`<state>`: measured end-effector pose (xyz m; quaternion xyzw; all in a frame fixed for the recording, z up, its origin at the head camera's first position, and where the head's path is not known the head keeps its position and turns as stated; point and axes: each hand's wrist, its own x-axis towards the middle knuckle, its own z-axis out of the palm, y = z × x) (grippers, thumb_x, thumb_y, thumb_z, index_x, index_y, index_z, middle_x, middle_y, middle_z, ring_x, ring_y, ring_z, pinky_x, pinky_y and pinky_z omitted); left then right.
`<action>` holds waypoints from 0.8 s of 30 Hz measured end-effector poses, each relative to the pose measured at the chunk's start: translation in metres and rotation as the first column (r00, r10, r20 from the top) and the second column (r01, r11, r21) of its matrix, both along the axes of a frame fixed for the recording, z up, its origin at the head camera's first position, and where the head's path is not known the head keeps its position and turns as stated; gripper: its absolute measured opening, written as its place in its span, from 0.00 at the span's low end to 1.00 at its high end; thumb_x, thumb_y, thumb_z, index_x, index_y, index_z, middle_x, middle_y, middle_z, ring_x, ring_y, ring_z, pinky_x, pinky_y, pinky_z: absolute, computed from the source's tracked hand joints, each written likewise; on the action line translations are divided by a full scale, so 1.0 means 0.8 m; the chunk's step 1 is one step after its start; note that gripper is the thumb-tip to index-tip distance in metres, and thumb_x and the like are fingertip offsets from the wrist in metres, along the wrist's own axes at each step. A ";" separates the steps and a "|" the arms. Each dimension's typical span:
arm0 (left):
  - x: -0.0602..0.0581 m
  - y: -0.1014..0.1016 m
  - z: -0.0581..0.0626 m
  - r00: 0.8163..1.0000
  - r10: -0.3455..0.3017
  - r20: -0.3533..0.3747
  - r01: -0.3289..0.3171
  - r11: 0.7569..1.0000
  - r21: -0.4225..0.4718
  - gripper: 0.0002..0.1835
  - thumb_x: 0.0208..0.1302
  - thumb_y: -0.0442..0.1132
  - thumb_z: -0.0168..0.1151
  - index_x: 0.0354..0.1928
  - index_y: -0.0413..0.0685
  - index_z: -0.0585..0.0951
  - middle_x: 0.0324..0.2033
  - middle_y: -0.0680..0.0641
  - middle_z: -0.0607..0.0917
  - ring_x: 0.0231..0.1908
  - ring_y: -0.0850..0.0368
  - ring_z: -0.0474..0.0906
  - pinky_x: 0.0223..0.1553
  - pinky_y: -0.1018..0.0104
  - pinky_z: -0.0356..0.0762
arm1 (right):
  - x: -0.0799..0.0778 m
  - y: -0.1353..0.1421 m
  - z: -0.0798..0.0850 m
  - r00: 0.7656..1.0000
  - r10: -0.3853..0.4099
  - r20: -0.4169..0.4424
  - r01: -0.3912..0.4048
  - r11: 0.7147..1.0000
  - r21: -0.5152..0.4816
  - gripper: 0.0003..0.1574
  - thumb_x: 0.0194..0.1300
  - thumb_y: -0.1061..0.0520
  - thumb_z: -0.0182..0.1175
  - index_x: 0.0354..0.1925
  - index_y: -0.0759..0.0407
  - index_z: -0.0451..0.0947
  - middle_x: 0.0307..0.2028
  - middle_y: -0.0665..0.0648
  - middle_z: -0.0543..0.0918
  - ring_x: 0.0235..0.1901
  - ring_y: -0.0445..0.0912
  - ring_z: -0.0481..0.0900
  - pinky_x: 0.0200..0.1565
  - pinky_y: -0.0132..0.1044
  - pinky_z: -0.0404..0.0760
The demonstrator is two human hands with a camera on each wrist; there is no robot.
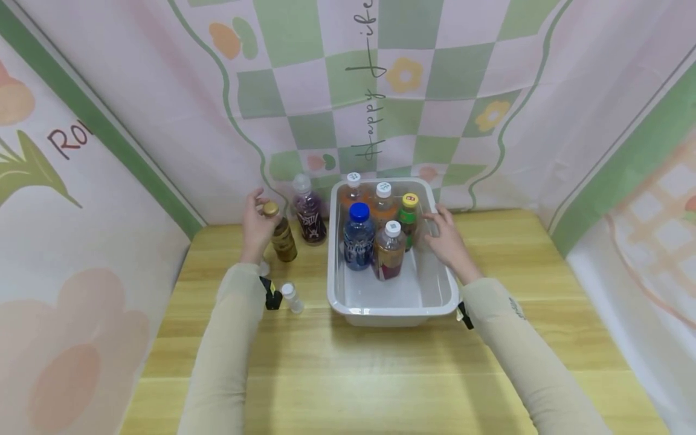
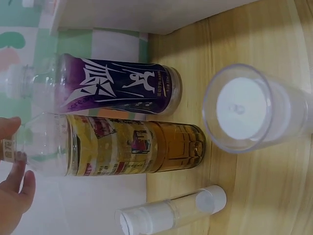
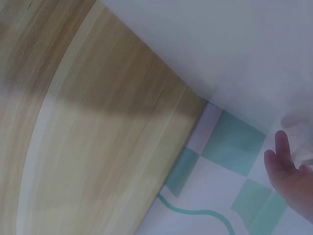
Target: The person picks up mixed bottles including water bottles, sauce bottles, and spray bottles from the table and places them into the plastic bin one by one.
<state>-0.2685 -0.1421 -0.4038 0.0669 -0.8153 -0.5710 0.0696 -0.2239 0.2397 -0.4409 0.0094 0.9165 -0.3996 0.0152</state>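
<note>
At the left, my left hand (image 1: 258, 226) pinches the gold cap of a bottle of amber drink (image 2: 112, 147), which stands upright on the table. Beside it is a purple-labelled drink bottle (image 1: 310, 220). Two small clear bottles with white parts are nearby, one (image 1: 292, 298) in front of the amber bottle and one (image 2: 244, 110) close to the wrist camera. My right hand (image 1: 448, 241) is at the right rim of a white plastic tub (image 1: 375, 296), fingers loosely spread. The tub holds several bottles, among them a blue-capped one (image 1: 359, 241) and a yellow-capped one (image 1: 409, 217).
A white-capped bottle of reddish drink (image 1: 389, 257) stands mid-tub, with two orange-drink bottles behind it. The wooden table (image 1: 370, 380) ends at a patterned cloth backdrop (image 1: 348, 109). Cloth walls flank both sides.
</note>
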 end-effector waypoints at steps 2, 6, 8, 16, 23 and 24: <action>0.001 0.001 -0.001 1.000 0.001 -0.019 -0.001 1.000 -0.009 0.40 0.54 0.21 0.59 0.70 0.46 0.59 0.60 0.37 0.71 0.61 0.39 0.70 0.64 0.51 0.71 | 0.000 -0.001 0.000 1.000 -0.002 0.001 0.002 1.000 -0.004 0.34 0.63 0.65 0.51 0.67 0.66 0.60 0.76 0.65 0.39 0.70 0.72 0.49 0.63 0.71 0.60; 0.002 0.001 -0.004 0.999 0.014 -0.049 -0.014 1.000 -0.003 0.39 0.54 0.21 0.59 0.69 0.46 0.61 0.59 0.36 0.72 0.61 0.38 0.70 0.64 0.52 0.72 | 0.001 -0.001 0.001 1.000 -0.003 0.003 0.003 1.000 -0.009 0.34 0.63 0.65 0.52 0.67 0.66 0.60 0.75 0.65 0.39 0.70 0.72 0.49 0.62 0.72 0.60; 0.003 0.000 -0.005 0.998 0.026 -0.055 -0.025 1.000 0.008 0.39 0.54 0.21 0.58 0.69 0.46 0.61 0.60 0.36 0.72 0.61 0.39 0.70 0.63 0.53 0.73 | 0.001 -0.001 0.001 1.000 -0.002 0.003 0.002 1.000 -0.010 0.35 0.62 0.65 0.52 0.67 0.66 0.60 0.75 0.65 0.39 0.70 0.72 0.49 0.62 0.72 0.59; 0.008 -0.001 -0.010 0.991 0.107 -0.081 -0.102 0.993 0.059 0.39 0.53 0.19 0.57 0.68 0.47 0.63 0.60 0.37 0.72 0.62 0.41 0.70 0.63 0.54 0.73 | 0.000 -0.001 0.000 1.000 0.008 -0.009 -0.008 1.000 0.009 0.35 0.61 0.66 0.53 0.67 0.67 0.59 0.75 0.67 0.41 0.70 0.72 0.50 0.64 0.71 0.59; 0.011 0.000 -0.010 0.985 0.132 -0.112 -0.122 0.988 0.091 0.38 0.52 0.19 0.56 0.68 0.46 0.64 0.59 0.36 0.72 0.61 0.41 0.71 0.61 0.54 0.75 | -0.001 0.000 -0.002 1.000 -0.002 -0.007 0.002 1.000 0.004 0.36 0.61 0.66 0.53 0.67 0.67 0.59 0.75 0.66 0.40 0.70 0.71 0.49 0.64 0.71 0.59; 0.011 0.001 -0.009 0.984 0.137 -0.112 -0.126 0.987 0.101 0.38 0.52 0.19 0.56 0.68 0.46 0.64 0.59 0.36 0.72 0.60 0.42 0.71 0.61 0.54 0.75 | 0.000 0.000 -0.002 1.000 -0.003 -0.005 0.003 1.000 0.001 0.35 0.61 0.66 0.53 0.67 0.67 0.59 0.75 0.66 0.40 0.70 0.71 0.49 0.64 0.71 0.59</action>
